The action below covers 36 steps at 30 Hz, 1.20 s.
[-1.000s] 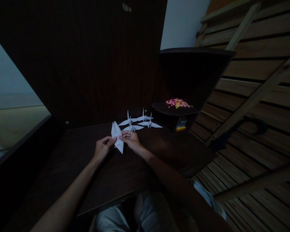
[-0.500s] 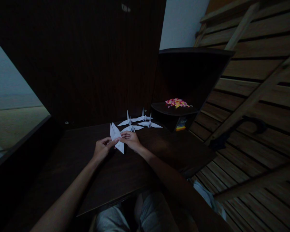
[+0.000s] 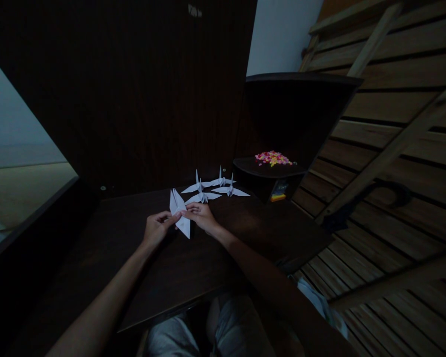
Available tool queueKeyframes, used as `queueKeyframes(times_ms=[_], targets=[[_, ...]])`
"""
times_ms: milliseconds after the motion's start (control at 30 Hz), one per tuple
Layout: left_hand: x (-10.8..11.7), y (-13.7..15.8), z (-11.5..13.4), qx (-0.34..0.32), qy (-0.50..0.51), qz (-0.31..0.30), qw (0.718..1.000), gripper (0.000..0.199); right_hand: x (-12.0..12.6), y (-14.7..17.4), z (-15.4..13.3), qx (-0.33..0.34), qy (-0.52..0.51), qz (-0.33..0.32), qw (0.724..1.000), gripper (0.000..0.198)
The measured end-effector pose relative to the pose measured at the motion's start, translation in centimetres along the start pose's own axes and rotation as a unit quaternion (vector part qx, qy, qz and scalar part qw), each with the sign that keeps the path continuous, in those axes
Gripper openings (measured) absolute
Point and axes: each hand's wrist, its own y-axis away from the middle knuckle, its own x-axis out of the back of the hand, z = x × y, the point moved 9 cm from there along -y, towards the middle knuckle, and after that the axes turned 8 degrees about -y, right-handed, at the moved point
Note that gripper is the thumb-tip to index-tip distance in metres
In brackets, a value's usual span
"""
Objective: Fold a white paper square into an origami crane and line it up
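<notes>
A white folded origami paper point(image 3: 183, 227), diamond-shaped with two points at its upper end, is held above the dark desk. My left hand point(image 3: 158, 226) pinches its left side, thumb on the front face. From the right, my right hand point(image 3: 201, 216) grips the same paper at mid-height, its thumb close to the left one. The fingers behind the sheet are partly hidden. Just beyond my hands stand several white paper cranes with spread wings, among them one crane point(image 3: 230, 191) at the right and another crane point(image 3: 202, 197) nearest my right hand.
The dark wooden desk point(image 3: 193, 277) has a tall back panel and a raised left side point(image 3: 29, 233). At the right, a corner shelf point(image 3: 267, 171) bears a heap of small colourful pieces point(image 3: 273, 158). A slatted wooden structure point(image 3: 379, 134) rises farther right.
The folded paper has tilted very slightly, its lower tip shifting a little down and left. Both hands keep their hold, and the cranes stay put.
</notes>
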Motion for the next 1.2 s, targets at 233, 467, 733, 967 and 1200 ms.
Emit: queueKeyframes(times_ms=[233,467,733,967,1200], targets=[[-0.3,0.1,0.2,-0.001,-0.019,-0.012,1.0,0.036,-0.3,0.1,-0.2,0.021,0.017,-0.019,0.999,0.033],[-0.7,0.2,0.6,-0.002,-0.015,-0.023,1.0,0.037,0.1,0.0,-0.5,0.05,0.036,-0.013,0.998,0.03],[-0.8,0.2,0.3,0.019,0.016,-0.016,1.0,0.033,0.6,-0.2,-0.3,0.063,0.036,0.016,0.997,0.027],[-0.1,-0.2,-0.1,0.019,0.023,0.002,1.0,0.03,0.6,0.0,-0.2,0.05,0.02,0.014,0.998,0.016],[-0.4,-0.3,-1.1,0.029,0.062,-0.007,0.998,0.021,0.8,-0.1,0.0,0.045,-0.003,0.035,0.998,0.019]])
